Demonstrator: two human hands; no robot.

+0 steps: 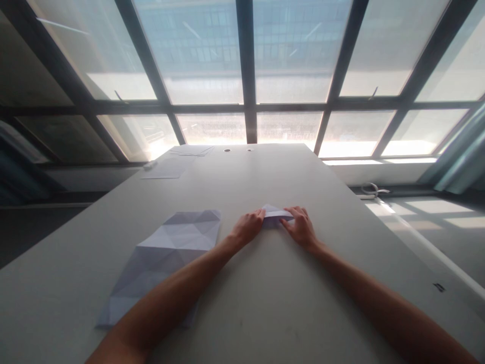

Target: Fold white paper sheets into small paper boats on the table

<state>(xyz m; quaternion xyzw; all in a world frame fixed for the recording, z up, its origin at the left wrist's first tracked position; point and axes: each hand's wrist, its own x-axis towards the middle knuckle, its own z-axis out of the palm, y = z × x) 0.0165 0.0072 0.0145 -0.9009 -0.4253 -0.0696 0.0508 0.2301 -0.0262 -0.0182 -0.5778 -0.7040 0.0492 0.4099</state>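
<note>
A small folded piece of white paper [276, 215] is held between my two hands just above the table, a flap of it standing up. My left hand [248, 226] is closed on its left edge, with the fingertips partly hidden. At the right edge my right hand [301, 227] pinches the paper, the thumb below and the fingers over the top. To the left lies a larger creased sheet of paper [170, 235], partly unfolded and crossed by my left forearm.
Flat sheets of paper [166, 167] lie at the far left of the white table [257, 182]. Two round holes show near the far edge. Beyond stand tall windows [288, 126]. A white cable [373, 189] lies off the table on the right.
</note>
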